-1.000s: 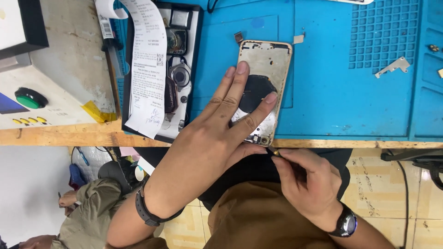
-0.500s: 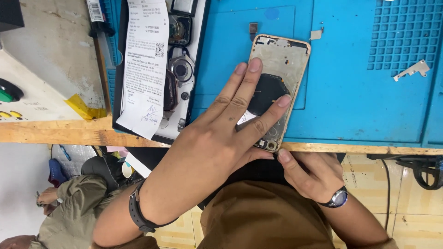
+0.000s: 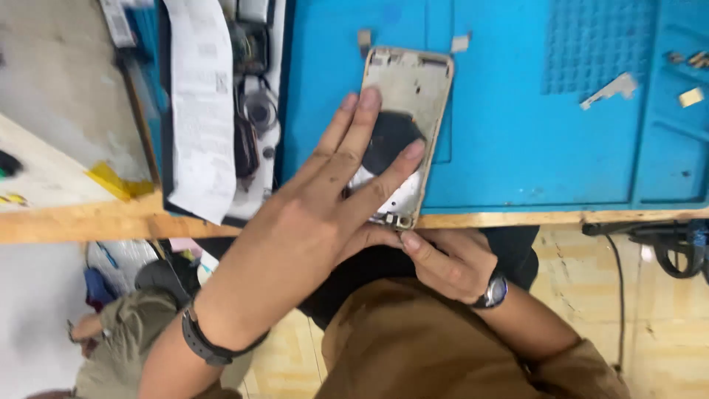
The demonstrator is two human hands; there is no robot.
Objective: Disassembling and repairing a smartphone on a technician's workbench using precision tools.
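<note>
The left hand lies flat with fingers spread on an opened phone shell, pressing it onto the blue mat at the desk's front edge. The shell's lower end reaches that edge. The right hand, curled narrow below the edge, touches the shell's bottom corner; whether it pinches a small tool is unclear. A paper slip lies over a tray of parts near the left.
</note>
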